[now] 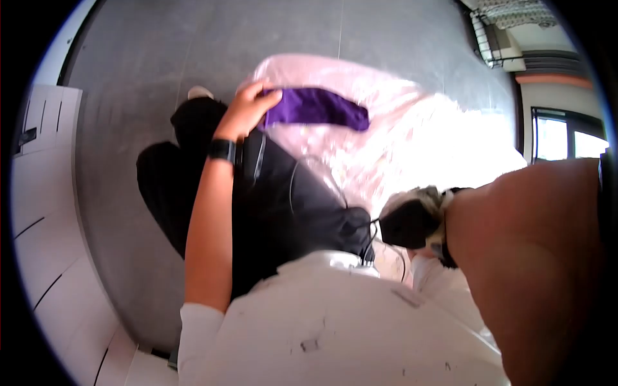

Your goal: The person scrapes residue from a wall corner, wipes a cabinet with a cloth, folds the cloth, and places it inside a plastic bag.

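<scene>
My left hand (248,108) is closed on one end of a purple cloth (315,108), the thumb lying along its edge. The cloth stretches to the right as a long folded strip. Beneath it lies a large pink sheet (296,71) with a shiny, plastic-like surface, washed out by glare on its right side. A black watch (222,150) sits on my left wrist. My right arm (528,257) fills the right side, close to the camera, and the hand itself cannot be made out. Near that arm is a dark and beige object (409,222) of unclear kind.
My legs in black trousers (283,199) are bent beside the pink sheet. A thin dark cable (373,235) runs near my waist. Grey tiled floor (141,71) surrounds me. White cabinet fronts (51,212) stand at the left, and a window (570,138) is at the far right.
</scene>
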Tool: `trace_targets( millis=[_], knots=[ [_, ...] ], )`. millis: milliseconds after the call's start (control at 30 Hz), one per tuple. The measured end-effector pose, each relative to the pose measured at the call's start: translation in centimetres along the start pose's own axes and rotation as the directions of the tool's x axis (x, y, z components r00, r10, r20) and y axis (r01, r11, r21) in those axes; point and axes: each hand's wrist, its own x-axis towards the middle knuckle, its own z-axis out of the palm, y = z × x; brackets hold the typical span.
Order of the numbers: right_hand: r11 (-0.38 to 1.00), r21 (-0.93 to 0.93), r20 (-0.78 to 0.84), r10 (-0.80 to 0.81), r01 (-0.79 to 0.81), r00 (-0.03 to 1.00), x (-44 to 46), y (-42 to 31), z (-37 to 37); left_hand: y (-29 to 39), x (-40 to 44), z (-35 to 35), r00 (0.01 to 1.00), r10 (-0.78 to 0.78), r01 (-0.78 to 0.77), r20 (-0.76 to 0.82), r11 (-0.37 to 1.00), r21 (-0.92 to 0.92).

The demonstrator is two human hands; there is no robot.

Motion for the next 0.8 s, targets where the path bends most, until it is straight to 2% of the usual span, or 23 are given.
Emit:
trace_targets(
  millis=[67, 133, 200, 233, 267, 300, 333, 367, 400, 433, 533, 600, 633, 667, 700, 733, 767, 800],
  knots=[
    [1.0, 0.026, 0.001, 0.003, -0.003, 1.0, 0.0, 0.3, -0.5, 1.2, -0.4, 0.7, 0.998, -0.028, 0.03, -0.049, 0.999, 0.043],
    [0.998, 0.065, -0.022, -0.004, 0.006, 1.0, 0.5, 0.6, -1.1, 4.5, -1.8, 0.3, 0.989, -0.144, 0.146, -0.031, 0.984, 0.101],
    [0.995, 0.105, 0.001, 0.003, -0.003, 1.0, 0.5, 0.6, -1.7, 1.9, -1.9, 0.1, 0.999, -0.034, 0.028, 0.032, 0.985, 0.173],
    [0.993, 0.121, 0.039, -0.015, 0.01, 0.999, 0.2, 0.2, -1.7, 2.0, -2.8, 0.1, 0.998, 0.039, -0.045, 0.039, 0.987, 0.151],
    [0.99, 0.143, 0.081, -0.021, 0.01, 0.997, -0.2, -0.3, -1.6, 0.1, -2.5, 0.6, 0.998, 0.059, -0.059, -0.038, 0.998, 0.006],
    [0.985, 0.172, 0.107, -0.023, 0.004, 0.994, -0.5, -0.3, -1.7, 2.2, -2.7, 0.3, 1.0, -0.001, 0.003, -0.025, 0.994, 0.107],
    [0.98, 0.2, 0.126, -0.018, -0.008, 0.992, -0.4, 0.0, -2.1, 1.2, -2.5, 0.5, 0.999, -0.029, 0.03, 0.035, 0.999, -0.034],
    [0.974, 0.228, 0.131, -0.027, -0.003, 0.991, 0.1, 0.3, -2.4, 2.0, -2.9, 0.5, 0.999, -0.051, 0.052, -0.011, 0.995, 0.085],
    [0.968, 0.25, 0.134, -0.049, 0.014, 0.99, 0.2, 0.6, -3.0, 0.7, -3.1, 0.7, 0.995, -0.082, 0.089, -0.065, 0.988, 0.123],
    [0.959, 0.279, 0.125, -0.079, 0.042, 0.989, 0.8, 0.8, -3.1, -0.2, -3.3, 0.8, 0.995, -0.073, 0.082, -0.064, 0.987, 0.139],
    [0.933, 0.338, 0.049, -0.149, 0.123, 0.988, 3.4, -0.6, -3.8, 2.3, -4.3, -1.4, 0.981, -0.193, 0.187, -0.001, 0.947, 0.262],
    [0.952, 0.302, 0.065, -0.071, 0.048, 0.995, 3.9, -1.0, -2.9, 3.2, -3.6, 1.0, 0.985, -0.159, 0.165, -0.067, 0.98, 0.115],
    [0.955, 0.293, 0.069, -0.064, 0.041, 0.996, 3.7, -0.7, -2.4, 1.8, -4.4, 1.3, 0.989, -0.142, 0.145, -0.038, 0.984, 0.104],
    [0.953, 0.3, 0.09, -0.069, 0.039, 0.994, 3.2, -0.5, -2.0, 0.3, -3.8, 0.3, 0.995, -0.084, 0.09, -0.051, 0.989, 0.117],
    [0.95, 0.31, 0.13, -0.084, 0.041, 0.988, 2.4, 0.0, -1.7, -2.0, -3.3, -1.1, 0.97, 0.238, -0.203, -0.051, 0.907, 0.369],
    [0.952, 0.305, 0.183, -0.077, 0.018, 0.98, 1.0, 0.4, -1.5, -4.0, -1.8, -0.9, 0.845, 0.535, -0.428, -0.02, 0.697, 0.575],
    [0.953, 0.299, 0.24, -0.033, -0.041, 0.97, -0.3, 0.7, -1.4, -2.4, 1.6, 0.5, 0.929, 0.361, -0.313, -0.08, 0.883, 0.35],
    [0.943, 0.324, 0.194, 0.011, -0.075, 0.981, -0.6, 0.9, -2.0, -1.2, -2.2, 0.4, 0.999, 0.006, -0.001, -0.043, 0.994, 0.111]
  ],
)
